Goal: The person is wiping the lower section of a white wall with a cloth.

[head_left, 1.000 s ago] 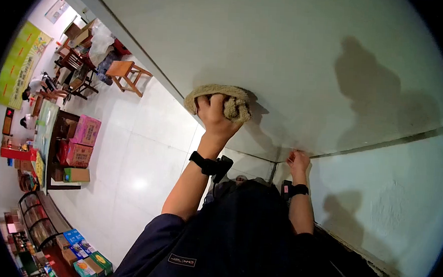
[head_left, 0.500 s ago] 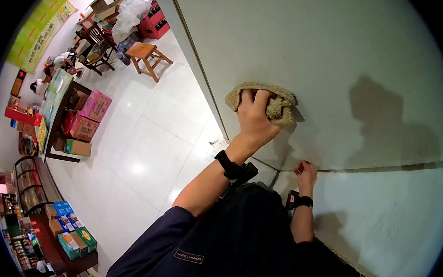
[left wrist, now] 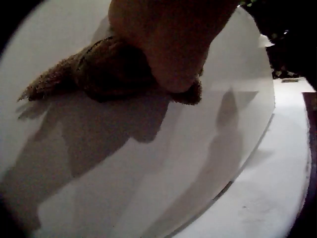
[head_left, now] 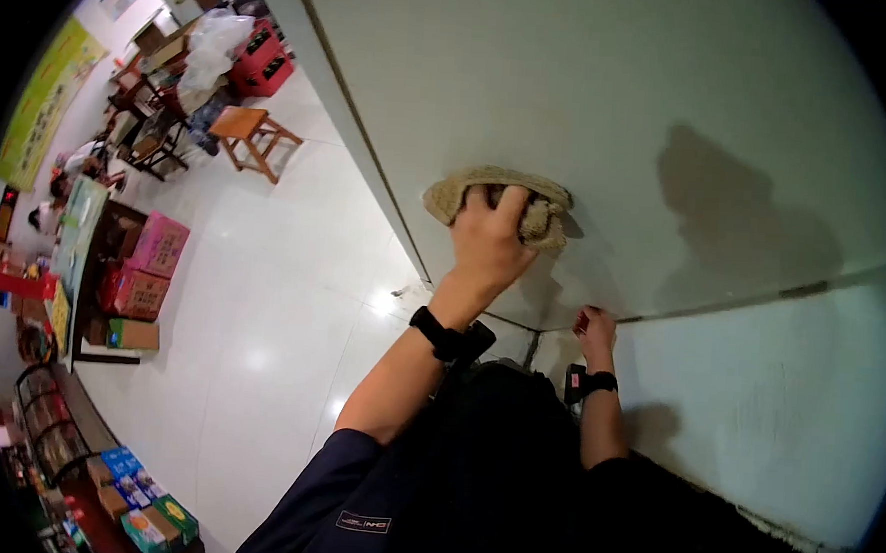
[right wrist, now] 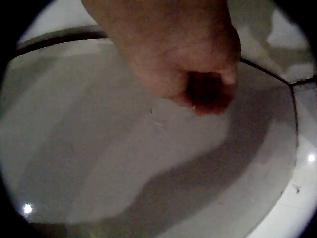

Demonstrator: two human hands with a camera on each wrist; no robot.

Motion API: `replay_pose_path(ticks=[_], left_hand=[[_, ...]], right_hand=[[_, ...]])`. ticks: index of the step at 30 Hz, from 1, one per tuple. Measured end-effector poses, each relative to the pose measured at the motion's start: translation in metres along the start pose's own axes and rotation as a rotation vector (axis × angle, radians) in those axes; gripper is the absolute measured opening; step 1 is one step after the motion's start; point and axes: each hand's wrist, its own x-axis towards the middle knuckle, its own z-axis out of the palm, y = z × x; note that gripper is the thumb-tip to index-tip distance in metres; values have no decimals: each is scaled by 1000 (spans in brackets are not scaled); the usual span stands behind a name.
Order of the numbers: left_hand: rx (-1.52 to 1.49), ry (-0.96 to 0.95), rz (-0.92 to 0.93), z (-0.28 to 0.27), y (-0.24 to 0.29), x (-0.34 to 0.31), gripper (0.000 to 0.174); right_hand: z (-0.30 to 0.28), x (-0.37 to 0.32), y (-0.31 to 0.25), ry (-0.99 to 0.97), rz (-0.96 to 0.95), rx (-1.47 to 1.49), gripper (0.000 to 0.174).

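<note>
A tan, fluffy cloth [head_left: 447,194] lies bunched against a large pale upright panel [head_left: 574,63]. My left hand [head_left: 490,247] grips it with bent fingers pushed into its folds. In the left wrist view the cloth [left wrist: 52,79] shows dark under my left hand [left wrist: 171,42], and shadows fall across the panel. Lower and to the right, my right hand [head_left: 597,335] is beside the seam at the panel's lower edge. The right wrist view shows the right hand [right wrist: 183,54] loosely curled around a dark hollow, with no object visible in it.
A pale surface [head_left: 757,403] adjoins the panel along a dirty seam. Beyond the panel's left edge are a glossy tiled floor [head_left: 262,297], a wooden stool [head_left: 245,131], red crates [head_left: 262,62], pink cartons [head_left: 145,271] beside a table, and stacked boxes [head_left: 160,522] at the lower left.
The head view has shifted. Compared with a second ago, my left hand and the cloth are farther in from the panel's left edge. My right hand stays near the seam.
</note>
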Motion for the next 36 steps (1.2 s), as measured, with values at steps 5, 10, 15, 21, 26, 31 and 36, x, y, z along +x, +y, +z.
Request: replay_pose_path(ticks=[5,10,15,21,26,31,36], left_hand=[[-7,-65,32,-8,-1,6,42],[33,-190,130,-10,-34,-6,42],[-15,-296,157,-13,-70,-20,37],[126,127,338,-60,-79,49,48],[44,246,551,-78,-85,86,53],[-73,194,719,-55,-129,76,80],[-376,43,621,-29,-216,66,85]], right_hand=[[13,-21,-24,19,140,-94,14],[2,-38,-29,-73,214,-59,11],[2,-71,-35,122,103,-29,20],[-8,-103,-29,120,74,46,44],[33,-106,-38,152,-41,101,58],[64,-100,-37,207,27,134,68],[79,-75,-26,211,100,171,81]])
